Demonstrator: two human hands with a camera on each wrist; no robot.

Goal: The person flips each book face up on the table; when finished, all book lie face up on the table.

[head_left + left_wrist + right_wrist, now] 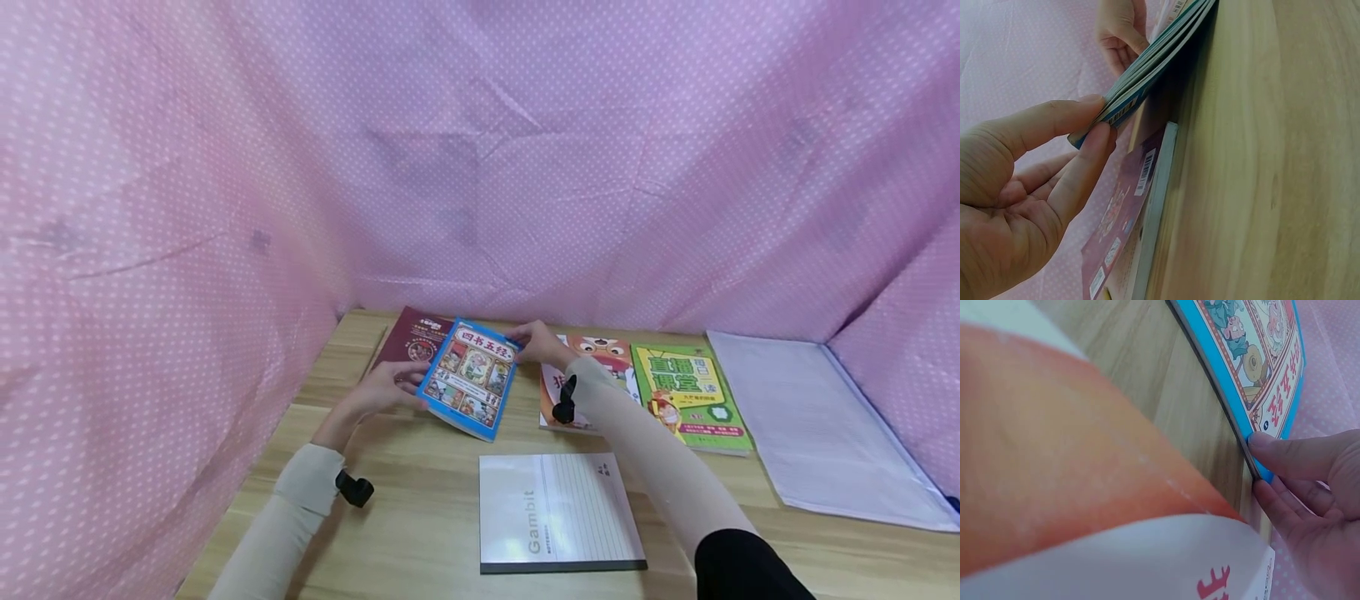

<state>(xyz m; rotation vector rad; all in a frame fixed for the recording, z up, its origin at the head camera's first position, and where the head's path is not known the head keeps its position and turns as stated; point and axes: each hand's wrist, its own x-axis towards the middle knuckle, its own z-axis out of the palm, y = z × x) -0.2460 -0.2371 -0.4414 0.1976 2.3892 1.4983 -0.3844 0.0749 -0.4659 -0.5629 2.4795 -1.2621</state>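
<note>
A blue-covered book (471, 379) with picture panels is held tilted above the wooden table (420, 500). My left hand (390, 387) pinches its left edge between thumb and fingers (1088, 156). At the far right corner of the blue book (1260, 369), my right hand (534, 340) pinches it between thumb and fingers (1285, 450). Under the blue book (1154, 62) a maroon book (408, 340) lies flat on the table, its back cover (1122, 212) showing barcodes.
An orange book (600, 354), a green book (690, 396) and a white sheet (817, 425) lie in a row to the right. A grey "Gambit" notebook (558, 512) lies near the front. Pink dotted cloth (480, 150) walls the table on three sides.
</note>
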